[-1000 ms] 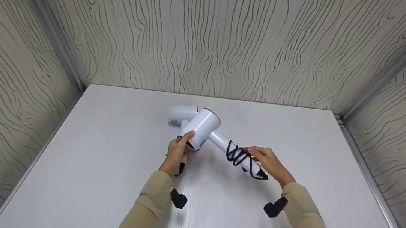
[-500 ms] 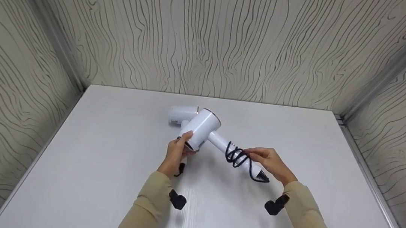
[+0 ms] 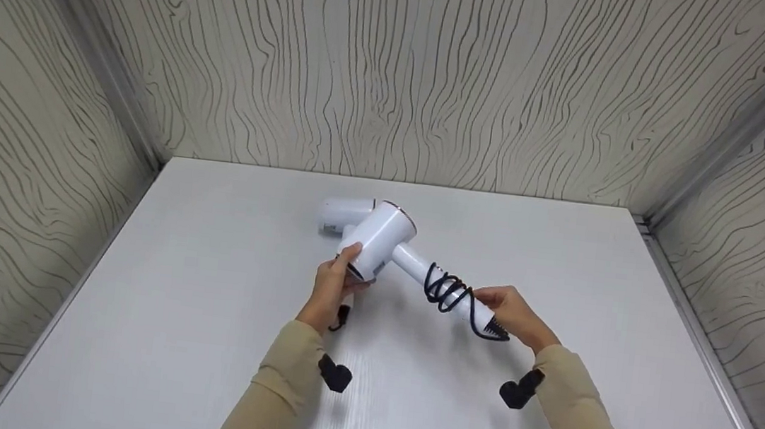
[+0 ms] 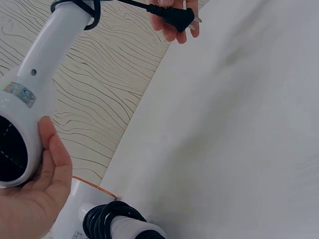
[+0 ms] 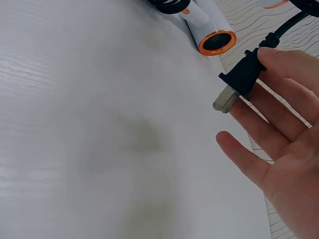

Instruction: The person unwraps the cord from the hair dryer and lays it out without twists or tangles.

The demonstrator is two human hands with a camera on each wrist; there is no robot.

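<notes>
A white hair dryer (image 3: pixel 384 236) is held over the table, its handle slanting down to the right. My left hand (image 3: pixel 331 287) grips the rear end of its barrel, thumb on top and fingers underneath, as the left wrist view also shows. The black power cord (image 3: pixel 444 291) loops loosely around the handle. Beside the lower handle is my right hand (image 3: pixel 513 313). In the right wrist view it pinches the cord's black plug (image 5: pixel 245 72) between thumb and fingers, with the little finger held away. In the head view the plug is hidden behind the handle.
A second white hair dryer (image 3: pixel 340 213) lies on the white table (image 3: pixel 216 311) behind the first, partly covered by it. Its cord is wound in a black bundle (image 4: pixel 109 219) around the handle. Wood-patterned panels (image 3: pixel 397 74) stand at the back and both sides.
My right hand has slid slightly down and to the right, off the cord loops toward the handle's lower end. The left hand and its grip on the hair dryer look nearly the same.
</notes>
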